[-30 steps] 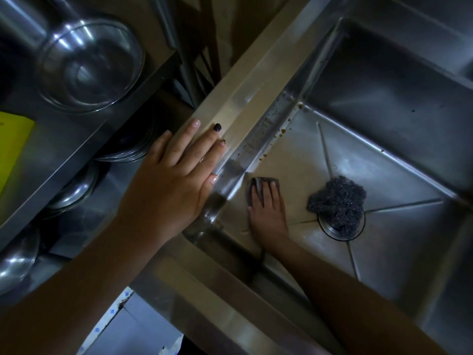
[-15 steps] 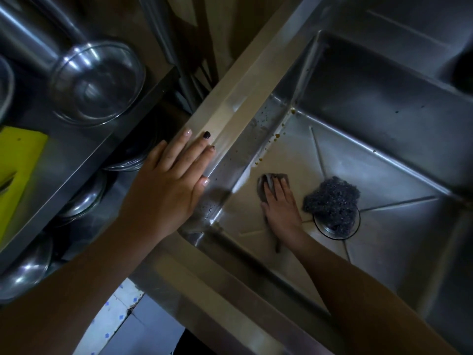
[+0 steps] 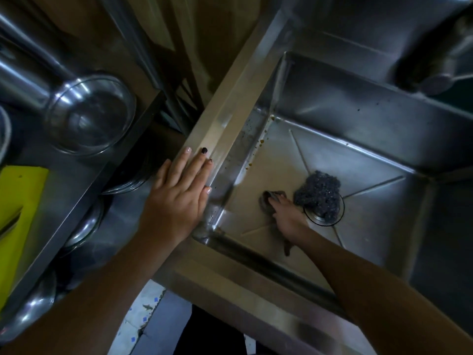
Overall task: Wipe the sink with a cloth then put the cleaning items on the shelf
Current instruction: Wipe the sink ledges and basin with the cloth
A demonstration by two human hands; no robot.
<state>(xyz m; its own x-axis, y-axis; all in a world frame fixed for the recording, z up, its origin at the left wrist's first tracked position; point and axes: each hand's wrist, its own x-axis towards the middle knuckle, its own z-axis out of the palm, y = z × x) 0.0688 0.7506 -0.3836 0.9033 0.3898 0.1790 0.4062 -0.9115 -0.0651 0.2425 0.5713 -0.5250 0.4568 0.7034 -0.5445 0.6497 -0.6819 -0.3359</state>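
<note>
Right grip [image 3: 286, 217] presses cloth [image 3: 267, 201] on sink [image 3: 384, 139] floor.
Its fingers lie flat on the grey cloth, just beside the steel scourer [image 3: 318, 193] sitting over the drain; left grip [image 3: 179, 198] rests flat, fingers straight, on the sink's rim.

A shiny round bowl [image 3: 90, 115] sits upper left, a yellow board [image 3: 20, 201] at the left edge, steel bowls [image 3: 30, 303] lower left, blue-flecked floor tiles [image 3: 146, 311] bottom centre
</note>
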